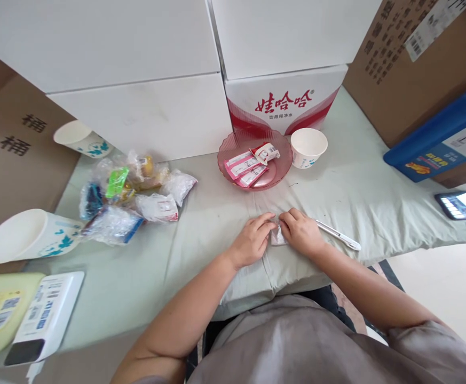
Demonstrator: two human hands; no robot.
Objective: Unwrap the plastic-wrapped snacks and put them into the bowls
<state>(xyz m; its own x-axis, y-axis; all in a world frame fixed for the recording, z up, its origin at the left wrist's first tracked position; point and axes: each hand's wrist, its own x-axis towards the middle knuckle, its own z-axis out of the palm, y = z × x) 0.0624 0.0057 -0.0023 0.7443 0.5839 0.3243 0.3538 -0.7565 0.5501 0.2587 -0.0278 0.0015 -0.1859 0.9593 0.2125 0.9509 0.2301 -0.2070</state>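
Observation:
My left hand (252,238) and my right hand (301,231) meet over a small clear packet (277,237) lying on the pale green cloth (200,224). Both hands pinch it with the fingertips, one on each side. Most of the packet is hidden under my fingers. A white pen (339,235) lies just right of my right hand. Beyond my hands stands a pink glass plate (275,146) holding several pink and white sachets (245,166).
A white paper cup (308,146) stands next to the plate. A heap of plastic-wrapped items (132,197) lies at the left, with two more paper cups (30,234) nearby. White boxes and brown cartons wall the back. A phone (463,204) rests at the right edge.

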